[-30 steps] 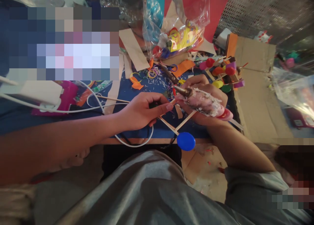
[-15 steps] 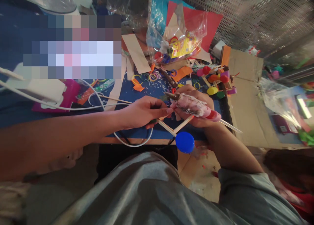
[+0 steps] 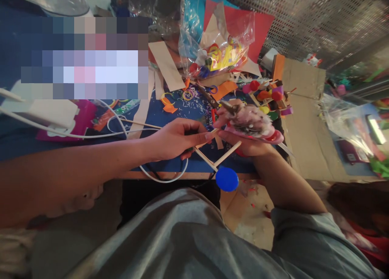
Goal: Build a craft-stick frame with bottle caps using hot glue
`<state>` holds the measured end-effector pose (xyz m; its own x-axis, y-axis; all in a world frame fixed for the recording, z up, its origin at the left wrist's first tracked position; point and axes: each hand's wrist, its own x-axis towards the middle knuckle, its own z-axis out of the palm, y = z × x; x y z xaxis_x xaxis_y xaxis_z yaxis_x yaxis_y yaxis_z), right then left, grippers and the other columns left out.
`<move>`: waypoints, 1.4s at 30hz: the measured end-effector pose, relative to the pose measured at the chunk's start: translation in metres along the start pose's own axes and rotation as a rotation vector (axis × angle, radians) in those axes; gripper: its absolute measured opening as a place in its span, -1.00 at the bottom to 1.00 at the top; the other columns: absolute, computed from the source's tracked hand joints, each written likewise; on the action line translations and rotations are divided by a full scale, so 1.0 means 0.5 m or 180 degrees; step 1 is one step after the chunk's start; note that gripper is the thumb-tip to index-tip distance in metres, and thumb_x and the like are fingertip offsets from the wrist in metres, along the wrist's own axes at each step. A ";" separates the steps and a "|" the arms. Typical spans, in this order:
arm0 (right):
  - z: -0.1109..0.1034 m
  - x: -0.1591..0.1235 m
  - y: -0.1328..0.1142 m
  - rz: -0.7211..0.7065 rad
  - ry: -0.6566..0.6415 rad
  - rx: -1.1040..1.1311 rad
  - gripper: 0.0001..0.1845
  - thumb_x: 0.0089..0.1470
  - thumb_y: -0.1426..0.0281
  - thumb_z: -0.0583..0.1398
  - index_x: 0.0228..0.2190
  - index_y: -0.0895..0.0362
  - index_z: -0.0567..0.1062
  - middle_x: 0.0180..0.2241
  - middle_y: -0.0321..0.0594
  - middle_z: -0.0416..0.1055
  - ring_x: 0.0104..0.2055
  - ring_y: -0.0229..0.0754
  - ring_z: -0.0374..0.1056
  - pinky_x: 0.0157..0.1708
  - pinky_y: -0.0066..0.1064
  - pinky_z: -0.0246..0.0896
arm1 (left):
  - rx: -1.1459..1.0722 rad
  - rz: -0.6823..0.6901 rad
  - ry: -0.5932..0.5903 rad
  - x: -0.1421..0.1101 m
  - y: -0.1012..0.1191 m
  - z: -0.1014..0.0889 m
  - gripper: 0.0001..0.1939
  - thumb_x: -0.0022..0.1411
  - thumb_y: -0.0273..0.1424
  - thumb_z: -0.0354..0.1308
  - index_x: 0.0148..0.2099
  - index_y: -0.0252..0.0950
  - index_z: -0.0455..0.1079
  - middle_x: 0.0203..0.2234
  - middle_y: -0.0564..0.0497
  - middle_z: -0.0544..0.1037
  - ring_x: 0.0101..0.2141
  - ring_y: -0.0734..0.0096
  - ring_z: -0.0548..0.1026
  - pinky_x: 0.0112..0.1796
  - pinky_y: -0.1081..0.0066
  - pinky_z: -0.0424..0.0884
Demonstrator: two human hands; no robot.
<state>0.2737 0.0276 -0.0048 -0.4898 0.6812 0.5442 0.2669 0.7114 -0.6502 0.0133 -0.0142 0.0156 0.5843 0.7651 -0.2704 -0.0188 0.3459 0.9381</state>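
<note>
My left hand [image 3: 179, 139] pinches a joined frame of thin wooden sticks [image 3: 206, 156] between thumb and fingers. A blue bottle cap [image 3: 227, 179] sits at the frame's near corner, over the table edge. My right hand [image 3: 252, 143] is closed around a pink hot glue gun [image 3: 252, 123] caked in stringy dried glue. Its nozzle points left and up, and a clear glue stick [image 3: 285, 149] pokes out of its back end. The right fingers are close to the left fingertips, partly hidden behind the gun.
Scissors [image 3: 207, 95], orange paper scraps [image 3: 224, 91] and glue shreds lie beyond my hands. A stick model with coloured caps [image 3: 270, 94] stands right, beside cardboard [image 3: 304, 121]. White cable [image 3: 164, 181] loops at left, near a white power adapter [image 3: 57, 116]. A plastic bag [image 3: 219, 39] lies behind.
The glue gun has turned in my right hand, so its nozzle is lifted and moved slightly right, away from the sticks. My left hand and the stick frame have barely moved.
</note>
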 end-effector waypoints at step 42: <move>-0.002 0.012 -0.018 0.0042 0.0321 0.0491 -0.68 -0.07 0.27 0.68 -0.31 -0.09 0.72 -0.20 -0.25 0.73 -0.08 0.02 0.69 -0.10 -0.10 0.71 | 0.0153 0.0536 0.0212 0.001 -0.003 -0.004 -0.63 0.39 -0.13 0.48 -0.11 -0.36 0.57 -0.50 0.18 0.44 -0.63 0.64 0.46 -0.60 0.62 0.39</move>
<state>0.2690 0.0255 0.0046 -0.3994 0.7096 0.5805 0.1386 0.6726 -0.7269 0.0118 -0.0132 0.0136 0.5211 0.8449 -0.1209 -0.0721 0.1847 0.9802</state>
